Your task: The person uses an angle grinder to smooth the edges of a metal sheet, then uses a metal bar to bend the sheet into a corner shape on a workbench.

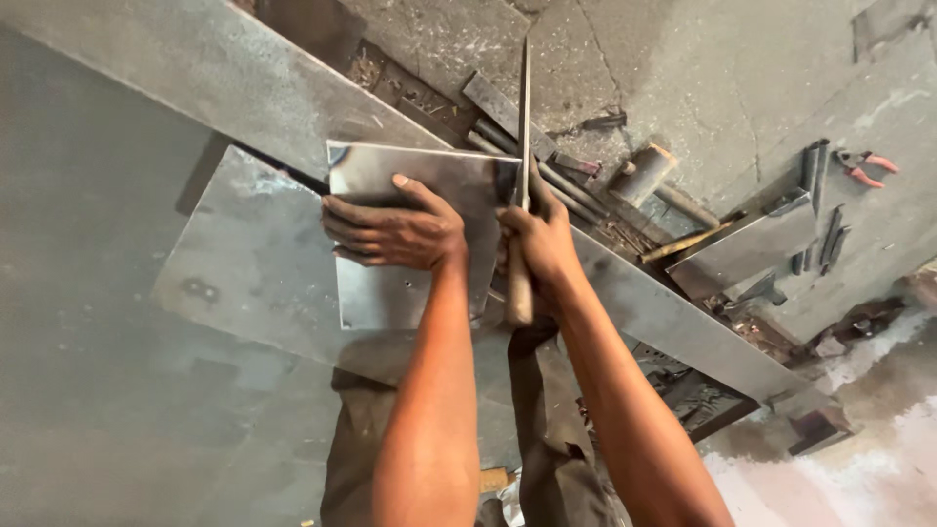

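Shiny steel sheet (410,293), small and nearly square, lies flat on a larger dull grey plate (249,268), close to the long steel bar (293,98) that crosses the view from the upper left to the lower right. The left hand (395,232) presses down on the upper part of this sheet with the palm flat and the fingers spread toward the left, so it is not gripping anything, only holding the sheet in place. The right hand (537,239) is closed tightly around the wooden handle (518,288) of a long metal file (525,117). The file stands at the right edge of the sheet and its thin blade points away from the person.

Beyond the bar, on the cracked concrete floor (703,68), several dark rods (547,176) lie side by side. Near them rests a hammer (649,176) with a wooden handle. Further to the right there is another flat grey plate (747,249), some short metal pieces (815,166), and pliers (864,168) with red handles, well apart from the hands. Below the forearms the dark trousers (547,459) of the person are visible
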